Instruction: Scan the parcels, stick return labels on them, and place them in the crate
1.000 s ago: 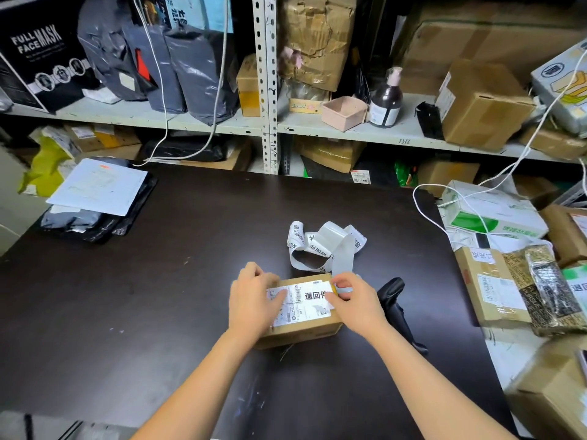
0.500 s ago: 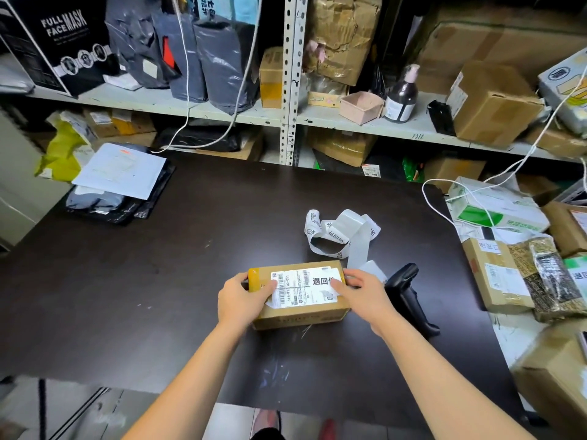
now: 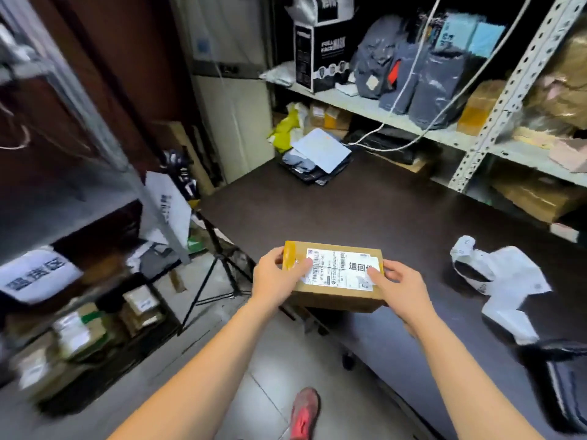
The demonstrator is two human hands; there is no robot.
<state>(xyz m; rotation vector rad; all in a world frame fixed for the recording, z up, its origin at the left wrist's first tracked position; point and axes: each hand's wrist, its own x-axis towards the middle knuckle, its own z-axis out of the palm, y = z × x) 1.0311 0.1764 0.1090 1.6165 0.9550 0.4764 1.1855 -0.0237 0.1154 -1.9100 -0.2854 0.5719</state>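
Observation:
A small brown cardboard parcel (image 3: 336,295) with a white return label (image 3: 341,268) on its top is held in the air over the near left edge of the dark table (image 3: 381,211). My left hand (image 3: 276,276) grips its left end and my right hand (image 3: 395,282) grips its right end. A curled strip of white label backing (image 3: 495,274) lies on the table to the right. The black scanner (image 3: 562,350) shows partly at the right edge. A low rack at the lower left holds several labelled parcels (image 3: 76,335); no crate is clearly seen.
A black tripod (image 3: 216,274) stands on the tiled floor left of the table. Grey mailer bags under a white sheet (image 3: 320,150) lie at the table's far corner. Metal shelving (image 3: 495,100) with bags and boxes runs behind. My red shoe (image 3: 305,414) is below.
The view has swung left. Both hands lifted the labelled parcel off the table and carried it left to the table's edge, above the floor.

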